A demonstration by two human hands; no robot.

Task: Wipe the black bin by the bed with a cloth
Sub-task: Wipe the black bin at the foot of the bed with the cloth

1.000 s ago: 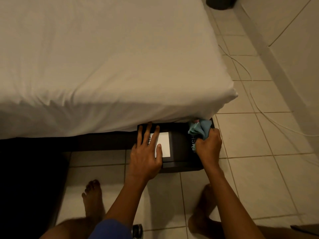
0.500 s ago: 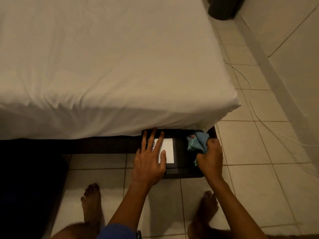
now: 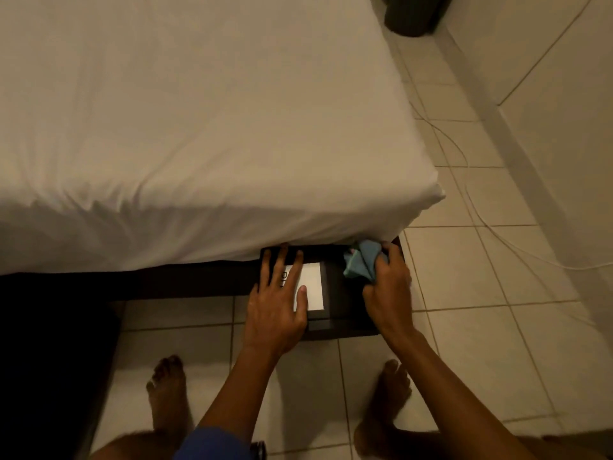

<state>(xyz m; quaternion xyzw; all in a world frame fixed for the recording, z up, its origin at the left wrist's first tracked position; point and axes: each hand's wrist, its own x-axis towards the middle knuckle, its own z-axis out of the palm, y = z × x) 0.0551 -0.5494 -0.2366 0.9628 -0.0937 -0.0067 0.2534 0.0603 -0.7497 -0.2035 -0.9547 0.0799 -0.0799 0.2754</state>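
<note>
Pale tiled floor (image 3: pixel 471 343), bed (image 3: pixel 199 127) in white sheet filling upper left. Black bin (image 3: pixel 343 293) on floor at bed's near corner, far edge tucked under mattress overhang, white label (image 3: pixel 315 285) on top face. Left hand (image 3: pixel 277 303) flat on bin, fingers straight and spread, partly covering label, holding nothing. Right hand (image 3: pixel 388 287) curled tight round bunched blue cloth (image 3: pixel 360 263), pressing it against bin's far right part. Thin white cable (image 3: pixel 471 200) trailing across tiles to right. Bare feet on floor below bin.
</note>
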